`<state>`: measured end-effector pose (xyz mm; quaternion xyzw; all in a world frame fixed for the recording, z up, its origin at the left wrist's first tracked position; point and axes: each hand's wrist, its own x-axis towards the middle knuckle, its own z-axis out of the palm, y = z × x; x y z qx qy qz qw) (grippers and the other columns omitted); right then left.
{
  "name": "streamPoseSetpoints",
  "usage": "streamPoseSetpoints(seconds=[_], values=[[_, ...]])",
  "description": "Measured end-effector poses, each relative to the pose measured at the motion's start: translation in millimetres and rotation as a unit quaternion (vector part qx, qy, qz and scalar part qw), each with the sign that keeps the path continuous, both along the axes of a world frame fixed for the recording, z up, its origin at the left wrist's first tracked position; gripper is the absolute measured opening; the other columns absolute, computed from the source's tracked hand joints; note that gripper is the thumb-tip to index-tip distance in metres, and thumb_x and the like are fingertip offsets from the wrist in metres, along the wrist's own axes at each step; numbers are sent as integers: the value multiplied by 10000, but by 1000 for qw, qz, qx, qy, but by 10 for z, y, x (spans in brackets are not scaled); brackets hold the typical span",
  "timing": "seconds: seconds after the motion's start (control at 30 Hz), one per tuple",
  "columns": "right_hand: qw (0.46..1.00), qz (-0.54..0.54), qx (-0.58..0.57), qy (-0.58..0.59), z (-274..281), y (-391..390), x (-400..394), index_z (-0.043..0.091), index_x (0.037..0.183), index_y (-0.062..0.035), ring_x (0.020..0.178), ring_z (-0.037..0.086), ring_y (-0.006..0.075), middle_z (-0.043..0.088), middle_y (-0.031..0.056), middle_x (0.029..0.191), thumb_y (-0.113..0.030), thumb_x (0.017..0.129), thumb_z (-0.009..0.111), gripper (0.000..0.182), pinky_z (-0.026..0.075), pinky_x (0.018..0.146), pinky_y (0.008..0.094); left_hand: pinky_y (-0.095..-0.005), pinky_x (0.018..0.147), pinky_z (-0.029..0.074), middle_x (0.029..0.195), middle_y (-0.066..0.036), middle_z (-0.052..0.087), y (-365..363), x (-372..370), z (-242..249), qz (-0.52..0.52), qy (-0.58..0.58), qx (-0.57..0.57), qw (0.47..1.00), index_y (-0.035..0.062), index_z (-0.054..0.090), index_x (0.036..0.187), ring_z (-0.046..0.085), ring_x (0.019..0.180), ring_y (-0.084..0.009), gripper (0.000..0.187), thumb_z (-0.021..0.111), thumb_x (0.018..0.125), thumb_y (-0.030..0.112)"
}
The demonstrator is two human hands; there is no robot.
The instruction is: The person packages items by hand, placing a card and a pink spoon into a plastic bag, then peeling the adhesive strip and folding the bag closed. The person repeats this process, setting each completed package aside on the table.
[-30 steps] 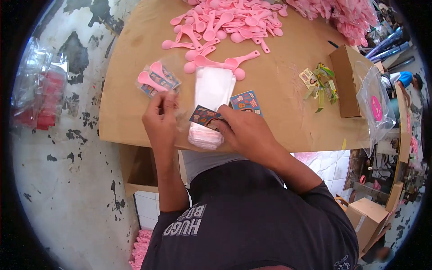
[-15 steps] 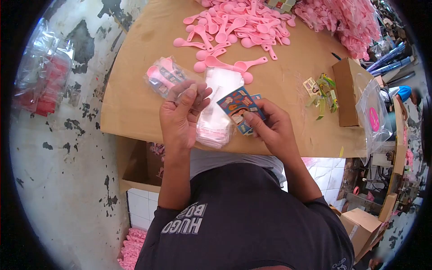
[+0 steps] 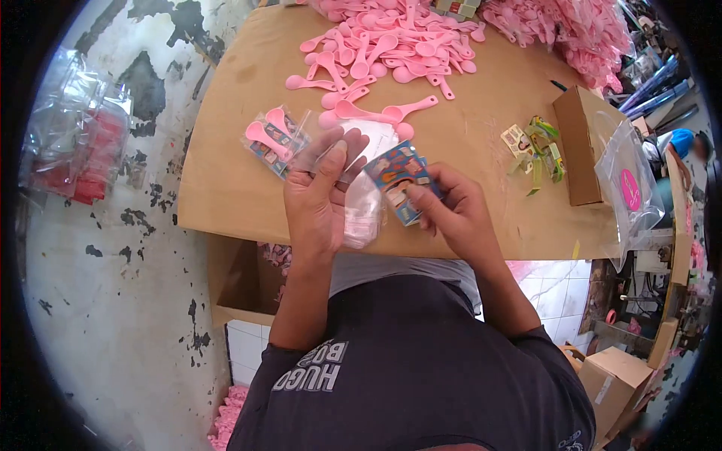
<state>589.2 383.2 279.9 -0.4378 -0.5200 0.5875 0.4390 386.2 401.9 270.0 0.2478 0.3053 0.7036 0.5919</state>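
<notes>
Left hand: the left hand [image 3: 320, 199] is raised over the counter [image 3: 226, 188], fingers spread and loosely curled round a clear plastic sleeve [image 3: 362, 201], thumb and fingers pinching its mouth open
Right hand: the right hand [image 3: 451, 214] grips a printed card [image 3: 397, 180] between thumb and fingertips, the card's edge at the mouth of the sleeve
Card: tilted, mostly outside the sleeve, not yet seated as far as can be told
Sleeve stack: more clear sleeves [image 3: 376, 139] lie on the counter just behind the hands
Done: one finished packet [image 3: 272, 139], with pink spoons and a card inside, lies on the counter to the left of the hands
Left: a large heap of loose pink spoons [image 3: 383, 49] spreads across the far side of the counter; the sleeve in hand shows no spoon inside it
Nearby: small folded cards [image 3: 535, 146] beside a cardboard box [image 3: 583, 146] to the right, well apart from the hands
Judgement: early in the batch, one packet made, many spoons unpacked
</notes>
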Motion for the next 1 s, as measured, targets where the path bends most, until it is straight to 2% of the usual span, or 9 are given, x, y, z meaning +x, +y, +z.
streamPoseSetpoints(seconds=[0.1, 0.23, 0.33, 0.4, 0.53, 0.63, 0.7, 0.8, 1.0], values=[[997, 3, -9, 71, 39, 0, -120, 647, 1148, -14, 600, 558, 36, 603, -18, 761, -176, 1018, 659, 209, 447, 504, 210, -388, 946, 594, 1226, -206, 700, -29, 55, 29, -34, -11, -4, 999, -30, 639, 1265, 708, 1097, -259, 296, 667, 990, 74], [997, -10, -19, 68, 13, 63, -120, 644, 1166, -5, 604, 564, 39, 604, -17, 763, -174, 1017, 659, 226, 461, 513, 214, -378, 943, 595, 1213, -207, 704, -34, 76, 19, -41, -12, 8, 999, -41, 624, 1280, 711, 1076, -242, 311, 661, 993, 74], [998, 57, -10, -10, 34, 74, -90, 639, 1183, 4, 615, 579, 41, 603, -17, 759, -174, 1014, 664, 247, 474, 520, 215, -350, 920, 597, 1193, -203, 711, -31, 61, -13, -51, -2, -8, 999, -43, 621, 1286, 718, 1050, -229, 313, 656, 996, 71], [992, 108, -27, -66, 91, 86, -85, 637, 1199, 9, 638, 594, 41, 609, -13, 775, -167, 1008, 669, 261, 478, 527, 211, -385, 895, 611, 1203, -205, 705, -39, 47, -36, -87, 53, 9, 995, -27, 628, 1270, 718, 1045, -246, 310, 669, 988, 95], [991, 122, -46, 2, 53, 156, -64, 622, 1190, 8, 661, 607, 44, 634, -4, 849, -141, 1008, 669, 239, 499, 562, 192, -367, 858, 619, 1136, -185, 727, -49, 24, -94, -100, 38, 14, 994, -36, 640, 1242, 732, 994, -232, 290, 678, 982, 85], [995, 26, -53, 74, 15, 182, -126, 607, 1159, 9, 706, 653, 79, 662, 25, 880, -114, 991, 687, 224, 536, 610, 210, -359, 857, 617, 1113, -162, 737, -29, -2, -114, -69, 35, 14, 997, -37, 651, 1218, 735, 979, -210, 267, 680, 981, 82], [994, 15, -54, 92, -19, 191, -155, 588, 1125, 2, 739, 679, 108, 677, 52, 930, -102, 979, 700, 211, 563, 654, 231, -274, 837, 581, 1083, -118, 745, -17, 5, -80, -57, 25, 24, 998, -53, 654, 1239, 718, 928, -134, 289, 692, 983, 76], [994, 4, -16, 109, -42, 188, -266, 582, 1112, -13, 734, 675, 109, 672, 57, 972, -102, 982, 696, 194, 556, 658, 231, -333, 850, 609, 1125, -154, 735, -13, 5, -140, -57, 31, 27, 998, -33, 658, 1201, 726, 974, -186, 243, 676, 984, 76], [983, -47, 31, 173, -52, 198, -453, 587, 1107, -18, 780, 648, 75, 673, 26, 944, -86, 1002, 666, 148, 522, 656, 220, -324, 883, 577, 1215, -144, 706, -89, 168, -103, -77, 33, 9, 996, -22, 633, 1270, 693, 1016, -162, 292, 663, 993, 65]])
